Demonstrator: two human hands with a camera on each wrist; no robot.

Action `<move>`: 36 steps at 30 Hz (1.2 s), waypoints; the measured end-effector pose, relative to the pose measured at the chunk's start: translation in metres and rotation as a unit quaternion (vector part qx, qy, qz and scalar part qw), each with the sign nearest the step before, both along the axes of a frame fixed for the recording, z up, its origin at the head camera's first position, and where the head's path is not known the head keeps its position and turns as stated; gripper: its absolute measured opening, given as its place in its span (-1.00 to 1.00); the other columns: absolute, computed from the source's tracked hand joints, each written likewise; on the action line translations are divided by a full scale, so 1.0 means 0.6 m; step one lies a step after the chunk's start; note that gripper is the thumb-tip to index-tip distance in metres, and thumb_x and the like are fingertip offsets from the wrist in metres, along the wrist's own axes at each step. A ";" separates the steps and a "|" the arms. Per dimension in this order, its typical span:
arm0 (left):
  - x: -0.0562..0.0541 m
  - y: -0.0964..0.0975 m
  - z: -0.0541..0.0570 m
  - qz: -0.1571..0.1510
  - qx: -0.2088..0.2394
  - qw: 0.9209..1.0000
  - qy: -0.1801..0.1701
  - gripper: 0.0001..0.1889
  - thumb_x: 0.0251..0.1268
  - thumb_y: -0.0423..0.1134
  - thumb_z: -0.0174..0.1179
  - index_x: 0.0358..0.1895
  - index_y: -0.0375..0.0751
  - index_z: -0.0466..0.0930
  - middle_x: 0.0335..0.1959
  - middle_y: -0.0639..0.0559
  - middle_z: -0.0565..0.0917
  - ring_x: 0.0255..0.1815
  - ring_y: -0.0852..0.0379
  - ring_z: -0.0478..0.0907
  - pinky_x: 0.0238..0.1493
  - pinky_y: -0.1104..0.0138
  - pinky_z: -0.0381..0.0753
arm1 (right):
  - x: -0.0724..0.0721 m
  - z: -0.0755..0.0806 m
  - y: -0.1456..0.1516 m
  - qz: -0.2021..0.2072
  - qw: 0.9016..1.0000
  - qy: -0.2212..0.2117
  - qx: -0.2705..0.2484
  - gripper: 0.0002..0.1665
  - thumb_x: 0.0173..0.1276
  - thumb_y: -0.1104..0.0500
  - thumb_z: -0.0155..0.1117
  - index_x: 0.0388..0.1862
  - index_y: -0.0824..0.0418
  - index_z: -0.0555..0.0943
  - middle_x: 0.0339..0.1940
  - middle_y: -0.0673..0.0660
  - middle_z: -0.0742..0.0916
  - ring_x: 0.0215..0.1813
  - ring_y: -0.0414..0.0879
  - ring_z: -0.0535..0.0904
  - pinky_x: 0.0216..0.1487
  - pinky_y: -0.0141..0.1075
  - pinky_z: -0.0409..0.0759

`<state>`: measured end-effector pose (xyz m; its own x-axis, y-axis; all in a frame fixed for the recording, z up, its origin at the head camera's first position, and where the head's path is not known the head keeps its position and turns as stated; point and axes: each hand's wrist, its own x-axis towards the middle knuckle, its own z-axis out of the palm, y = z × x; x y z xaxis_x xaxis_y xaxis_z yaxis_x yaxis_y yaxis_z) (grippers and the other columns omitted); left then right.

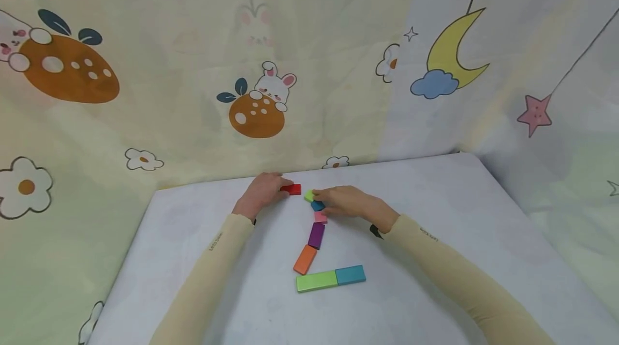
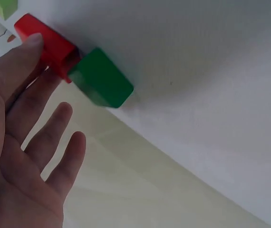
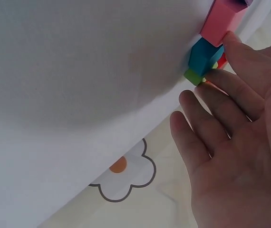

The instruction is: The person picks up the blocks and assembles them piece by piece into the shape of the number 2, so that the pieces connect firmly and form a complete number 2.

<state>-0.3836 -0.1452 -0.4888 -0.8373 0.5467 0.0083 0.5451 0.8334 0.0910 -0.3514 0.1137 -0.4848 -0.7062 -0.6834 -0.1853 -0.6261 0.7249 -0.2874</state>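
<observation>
At the far side of the table, my left hand (image 1: 263, 192) pinches a red block (image 1: 295, 189) between thumb and forefinger. Against the red block's end stands a dark green block (image 2: 102, 78) in the left wrist view; the hand hides it in the head view. My right hand (image 1: 355, 202) holds a blue block (image 3: 204, 56) between thumb and forefinger, its other fingers stretched out. The thumb tip also lies close to a pink block (image 3: 221, 21). Beyond the blue one sits a lime green block (image 1: 308, 196), partly covered by the right fingers.
Nearer, a purple block (image 1: 316, 235) and an orange block (image 1: 305, 259) continue the bent row. In front lie a light green block (image 1: 316, 281) and a teal block (image 1: 350, 275), end to end. A patterned cloth (image 1: 329, 92) hangs behind the white table (image 1: 435, 194).
</observation>
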 end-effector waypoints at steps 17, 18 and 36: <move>0.003 0.015 -0.004 -0.009 0.003 1.000 0.030 -0.65 0.29 -0.14 0.38 0.13 -0.02 0.73 -0.08 0.04 0.78 -0.10 0.10 0.57 0.07 0.27 0.64 | 0.001 0.003 0.000 0.004 1.000 0.004 0.002 -0.26 0.45 -0.04 0.29 0.53 0.13 0.36 0.49 0.06 0.51 0.45 -0.02 0.49 0.38 -0.10 0.53; 0.003 0.015 -0.004 -0.009 0.003 1.000 0.030 -0.65 0.29 -0.15 0.38 0.13 -0.02 0.73 -0.08 0.04 0.78 -0.10 0.09 0.58 0.07 0.27 0.64 | 0.001 0.003 0.000 0.004 1.000 0.005 0.002 -0.26 0.45 -0.04 0.29 0.53 0.13 0.36 0.49 0.06 0.51 0.45 -0.02 0.49 0.38 -0.10 0.53; 0.016 0.026 -0.003 0.026 0.002 1.000 -0.013 -0.64 0.31 -0.15 0.36 0.16 -0.04 0.71 0.03 0.02 0.77 0.13 0.02 0.61 0.26 0.13 0.58 | -0.003 -0.005 0.002 -0.001 1.000 -0.006 -0.006 -0.27 0.44 -0.05 0.30 0.52 0.10 0.37 0.51 0.05 0.49 0.49 -0.02 0.44 0.41 -0.10 0.50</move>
<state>-0.3742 -0.1296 -0.4909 -0.8649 0.5018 -0.0119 0.4978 0.8606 0.1079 -0.3530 0.1150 -0.4880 -0.7053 -0.6845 -0.1846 -0.6214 0.7222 -0.3036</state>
